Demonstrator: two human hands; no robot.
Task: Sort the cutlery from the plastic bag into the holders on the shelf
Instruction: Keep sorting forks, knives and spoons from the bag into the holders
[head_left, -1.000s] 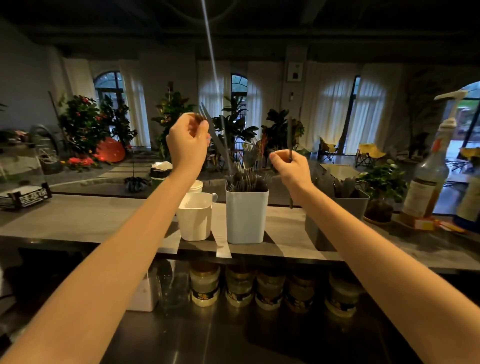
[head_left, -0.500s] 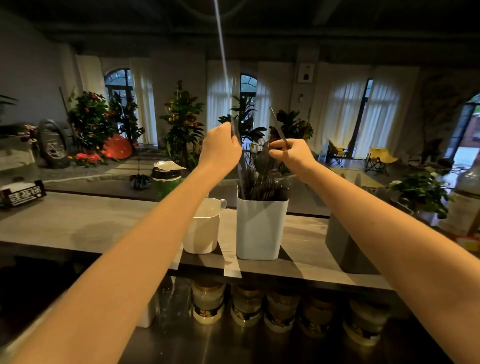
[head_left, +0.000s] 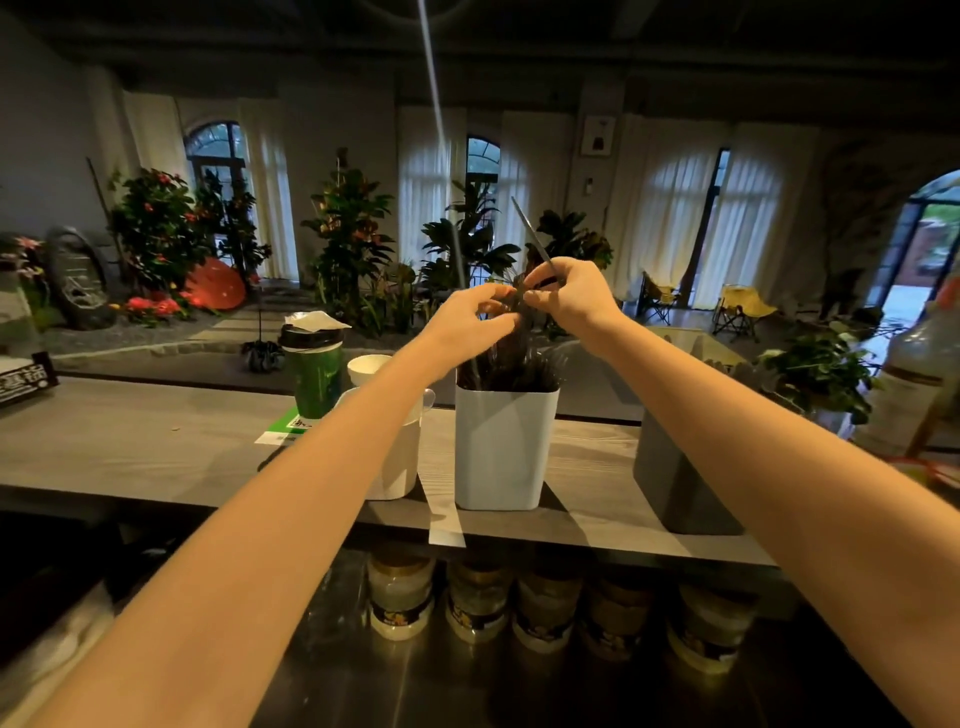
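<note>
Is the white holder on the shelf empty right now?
No, the white holder is packed with dark cutlery sticking up above its rim.

Just below the fingers (head_left: 540, 293), the cutlery (head_left: 511, 364) looks like dark, glossy plastic and stands in a white holder (head_left: 506, 452) of smooth, matt plastic. The slim piece (head_left: 532, 234) rising above the fingers has a dull grey sheen. Beneath them the shelf (head_left: 130, 441) shows matt grey wood grain, with a paper strip (head_left: 441, 499) on it. To their left a green cup (head_left: 317, 379) is glossy. Lowest, the bench (head_left: 363, 675) is reflective steel.
</note>
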